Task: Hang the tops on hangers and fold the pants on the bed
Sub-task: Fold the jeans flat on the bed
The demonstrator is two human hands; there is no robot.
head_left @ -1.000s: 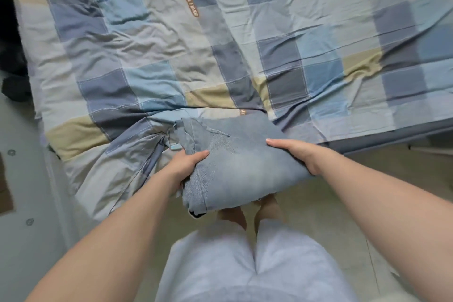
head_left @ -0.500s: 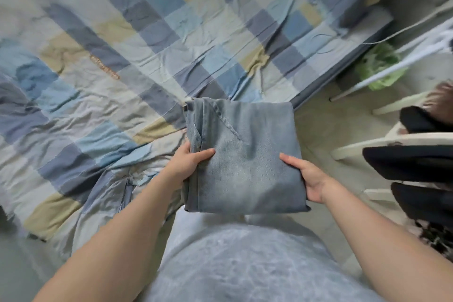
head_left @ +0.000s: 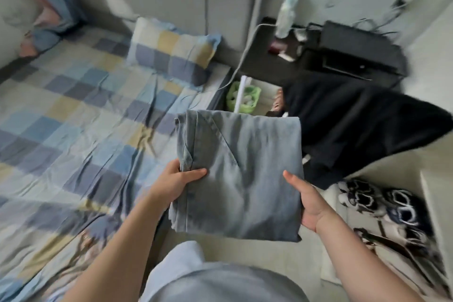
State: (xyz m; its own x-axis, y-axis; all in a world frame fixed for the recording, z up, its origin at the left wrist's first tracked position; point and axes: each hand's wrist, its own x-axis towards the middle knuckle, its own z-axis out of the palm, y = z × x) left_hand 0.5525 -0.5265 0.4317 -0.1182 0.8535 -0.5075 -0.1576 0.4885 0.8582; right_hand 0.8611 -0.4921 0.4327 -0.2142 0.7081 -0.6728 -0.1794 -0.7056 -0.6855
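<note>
- Lifting the folded jeans (head_left: 239,176) off the bed (head_left: 73,117), you have turned toward the bedside; folding looks done, and they need a resting place.
- Your left hand (head_left: 180,182) and right hand (head_left: 310,200) each clamp a side edge (jeans held flat in the air).
- Dark clothes (head_left: 355,122) and a green basket (head_left: 242,97) crowd the floor ahead.

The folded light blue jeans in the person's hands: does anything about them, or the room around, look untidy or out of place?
The folded light blue denim jeans look neat, held flat between the left hand and right hand. Beyond them, a black garment lies crumpled beside the bed, and the checked bedsheet is wrinkled.
</note>
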